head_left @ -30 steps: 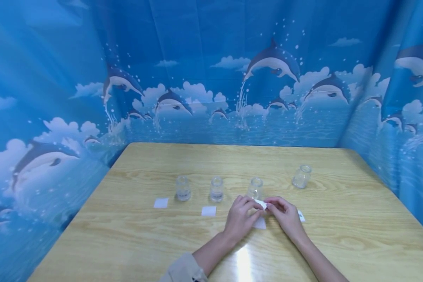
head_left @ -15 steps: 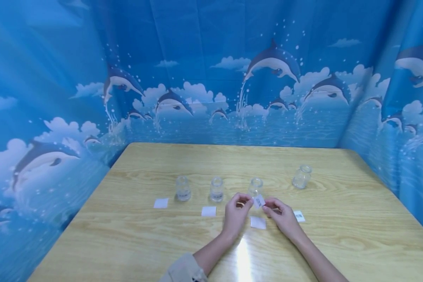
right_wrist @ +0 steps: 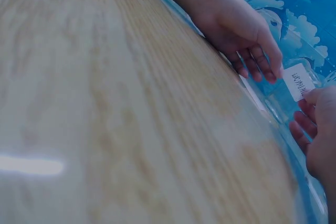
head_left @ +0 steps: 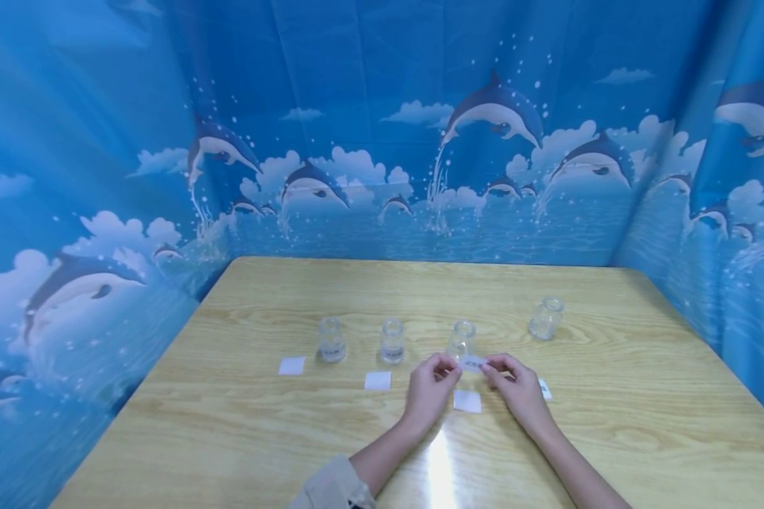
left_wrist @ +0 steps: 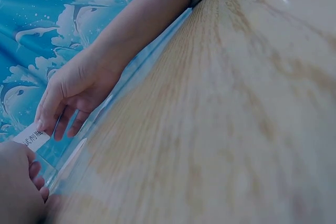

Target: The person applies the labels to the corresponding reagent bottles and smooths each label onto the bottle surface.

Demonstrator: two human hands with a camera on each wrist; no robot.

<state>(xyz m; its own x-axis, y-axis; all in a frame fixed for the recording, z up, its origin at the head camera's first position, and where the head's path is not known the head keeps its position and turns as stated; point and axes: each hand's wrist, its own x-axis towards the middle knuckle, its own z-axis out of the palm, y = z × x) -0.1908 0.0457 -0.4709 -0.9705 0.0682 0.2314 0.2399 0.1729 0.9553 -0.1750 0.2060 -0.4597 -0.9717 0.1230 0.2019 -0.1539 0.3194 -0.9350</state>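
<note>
Both hands hold a small white label (head_left: pixel 472 363) with dark printed characters, stretched level between them. My left hand (head_left: pixel 428 389) pinches its left end between thumb and fingertips, and my right hand (head_left: pixel 519 393) pinches the right end. The print on the label (right_wrist: pixel 298 82) faces the right wrist camera. Just behind it stands a clear glass jar (head_left: pixel 463 335), its lower part hidden by the label and fingers. A white paper square (head_left: pixel 467 401) lies on the table below the hands. Another white piece with a dark mark (head_left: pixel 545 389) is partly covered by the right hand.
Two glass jars (head_left: pixel 331 341) (head_left: pixel 392 342) with dark print low on them stand to the left. White paper squares (head_left: pixel 291 365) (head_left: pixel 378 381) lie in front of them. Farther right at the back is another glass jar (head_left: pixel 545 319). A dolphin curtain (head_left: pixel 382 127) encloses the wooden table (head_left: pixel 261 438).
The label, folded or edge-on a second ago and then tilted, has been turned level with its print showing. The left fingers have come round to its left end. The jars have stayed put.
</note>
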